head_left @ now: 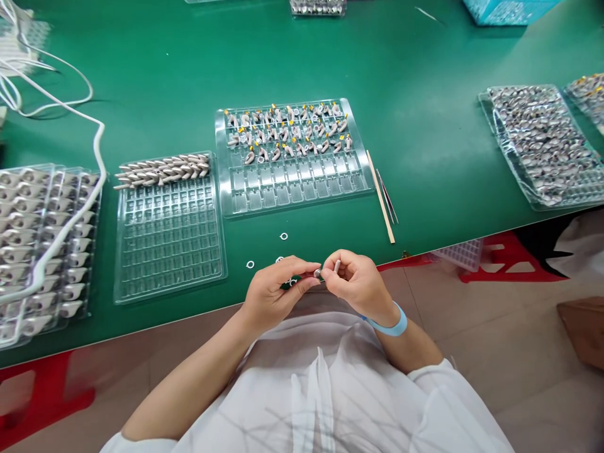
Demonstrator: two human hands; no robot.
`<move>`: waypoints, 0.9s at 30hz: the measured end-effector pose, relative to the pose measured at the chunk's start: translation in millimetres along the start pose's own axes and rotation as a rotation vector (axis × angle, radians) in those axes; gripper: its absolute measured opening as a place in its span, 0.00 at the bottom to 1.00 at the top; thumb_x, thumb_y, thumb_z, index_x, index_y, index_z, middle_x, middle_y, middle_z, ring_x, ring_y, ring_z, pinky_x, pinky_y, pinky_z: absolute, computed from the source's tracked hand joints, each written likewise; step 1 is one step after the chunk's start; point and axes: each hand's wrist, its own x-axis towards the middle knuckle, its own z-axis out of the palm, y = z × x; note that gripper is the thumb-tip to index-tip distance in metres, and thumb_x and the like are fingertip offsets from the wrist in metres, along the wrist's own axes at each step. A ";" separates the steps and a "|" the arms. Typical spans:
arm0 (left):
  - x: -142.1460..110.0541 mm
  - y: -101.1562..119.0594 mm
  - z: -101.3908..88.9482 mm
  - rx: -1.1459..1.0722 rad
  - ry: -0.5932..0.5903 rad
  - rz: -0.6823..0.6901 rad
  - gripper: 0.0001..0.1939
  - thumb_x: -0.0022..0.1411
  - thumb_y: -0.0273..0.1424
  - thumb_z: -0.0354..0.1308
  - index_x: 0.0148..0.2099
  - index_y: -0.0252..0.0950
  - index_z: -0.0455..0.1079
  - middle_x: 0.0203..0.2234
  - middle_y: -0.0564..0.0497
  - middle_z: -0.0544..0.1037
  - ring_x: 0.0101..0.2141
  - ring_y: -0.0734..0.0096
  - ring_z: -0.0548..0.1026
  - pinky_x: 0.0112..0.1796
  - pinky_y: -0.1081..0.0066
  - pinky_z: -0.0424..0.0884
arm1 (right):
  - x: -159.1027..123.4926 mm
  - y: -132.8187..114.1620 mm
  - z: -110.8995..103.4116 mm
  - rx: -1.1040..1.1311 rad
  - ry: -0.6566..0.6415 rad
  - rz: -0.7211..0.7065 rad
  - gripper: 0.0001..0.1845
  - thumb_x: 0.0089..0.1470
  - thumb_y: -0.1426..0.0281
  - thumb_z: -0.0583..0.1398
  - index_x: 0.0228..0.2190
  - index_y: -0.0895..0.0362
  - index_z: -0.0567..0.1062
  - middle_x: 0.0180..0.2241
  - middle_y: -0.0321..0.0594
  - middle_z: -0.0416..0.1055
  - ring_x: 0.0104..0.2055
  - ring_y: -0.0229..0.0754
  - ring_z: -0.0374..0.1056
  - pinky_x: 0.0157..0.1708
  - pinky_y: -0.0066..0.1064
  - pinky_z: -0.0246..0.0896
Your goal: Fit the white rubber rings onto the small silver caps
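Observation:
Close to the table's front edge, my left hand (278, 286) pinches a small silvery metal part (317, 273) between thumb and fingertips. My right hand (356, 283), with a blue band at its wrist, is closed against the same part. The tip of a small grey metal piece (336, 265) sticks up between its fingers; whether it belongs to that part I cannot tell. Several thin white rings lie near my left hand, one ring (284, 236) ahead of it and another ring (250, 265) to its left. Some rings are partly hidden behind my fingers.
Ahead, a clear tray (297, 182) holds rows of small metal pieces with yellow bits. Left of it stand a partly filled clear tray (170, 245) and a full tray (42, 245), crossed by a white cable (97, 151). A wooden stick (381, 201) and tweezers (387, 198) lie right. Another tray (542, 145) is farther right.

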 end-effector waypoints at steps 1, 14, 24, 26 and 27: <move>0.0 -0.2 0.1 -0.003 0.003 0.003 0.11 0.60 0.23 0.63 0.45 0.36 0.76 0.30 0.49 0.81 0.30 0.72 0.76 0.33 0.75 0.72 | 0.0 0.0 0.0 -0.008 0.002 0.000 0.05 0.51 0.70 0.60 0.25 0.57 0.69 0.19 0.27 0.60 0.20 0.29 0.54 0.19 0.22 0.49; -5.2 -1.3 2.8 -0.012 0.027 -0.028 0.12 0.59 0.22 0.63 0.46 0.37 0.77 0.30 0.50 0.81 0.28 0.75 0.75 0.31 0.75 0.71 | 0.8 1.1 -1.5 -0.068 -0.027 -0.005 0.07 0.52 0.68 0.61 0.26 0.57 0.70 0.20 0.28 0.61 0.21 0.30 0.55 0.20 0.23 0.50; -1.9 18.1 3.2 -0.308 0.057 -0.599 0.10 0.59 0.34 0.64 0.41 0.34 0.79 0.32 0.47 0.82 0.32 0.67 0.81 0.36 0.71 0.79 | 6.6 4.4 -5.4 -0.007 -0.069 -0.052 0.08 0.54 0.65 0.62 0.33 0.55 0.69 0.25 0.30 0.65 0.24 0.31 0.61 0.24 0.24 0.58; 1.0 21.3 2.6 -0.415 0.071 -0.689 0.11 0.58 0.35 0.65 0.40 0.33 0.79 0.31 0.48 0.82 0.30 0.67 0.81 0.36 0.69 0.80 | 7.4 5.9 -7.9 0.080 -0.085 -0.044 0.10 0.54 0.64 0.62 0.37 0.56 0.70 0.27 0.32 0.66 0.25 0.31 0.63 0.25 0.24 0.61; 2.5 22.5 2.3 -0.453 0.072 -0.718 0.12 0.57 0.36 0.66 0.40 0.33 0.79 0.30 0.48 0.82 0.30 0.67 0.81 0.36 0.69 0.80 | 7.3 6.6 -8.9 0.112 -0.084 -0.040 0.11 0.54 0.63 0.62 0.37 0.56 0.71 0.28 0.33 0.67 0.25 0.31 0.63 0.25 0.24 0.62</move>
